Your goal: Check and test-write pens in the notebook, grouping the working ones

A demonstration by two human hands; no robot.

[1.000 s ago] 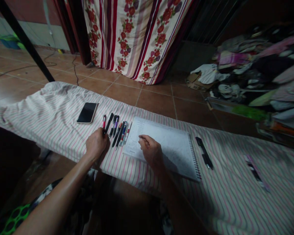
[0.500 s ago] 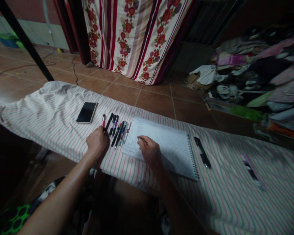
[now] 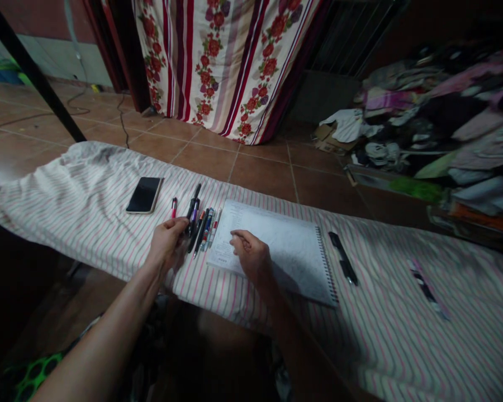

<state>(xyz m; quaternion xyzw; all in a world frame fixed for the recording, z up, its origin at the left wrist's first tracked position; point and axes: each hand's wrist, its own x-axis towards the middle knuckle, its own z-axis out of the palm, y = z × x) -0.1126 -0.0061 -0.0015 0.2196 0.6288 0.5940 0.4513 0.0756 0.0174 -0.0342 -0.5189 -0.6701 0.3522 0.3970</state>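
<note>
My left hand (image 3: 167, 237) is closed on a black pen (image 3: 195, 195) between thumb and fingers, its tip pointing away from me. Several pens lie side by side right by it, among them a blue-and-white pen (image 3: 210, 223) and a red-and-white pen (image 3: 216, 220). A pink pen (image 3: 174, 207) lies apart on the left of this row. My right hand (image 3: 254, 257) rests over the left part of a spiral notebook (image 3: 293, 240), its fingers curled together; nothing shows in them. The notebook lies flat, its spiral on the right.
A phone (image 3: 144, 194) lies left of the pens on the striped cloth (image 3: 96, 195). Right of the notebook are a thick black pen (image 3: 343, 258) and a pink-and-black pen (image 3: 427, 287). Beyond are a floral curtain (image 3: 226, 67) and a heap of clothes (image 3: 402, 111).
My left hand has shifted right with the black pen, from beside the pink pen to over the row of pens. My right hand stays over the notebook. The view has shifted slightly.
</note>
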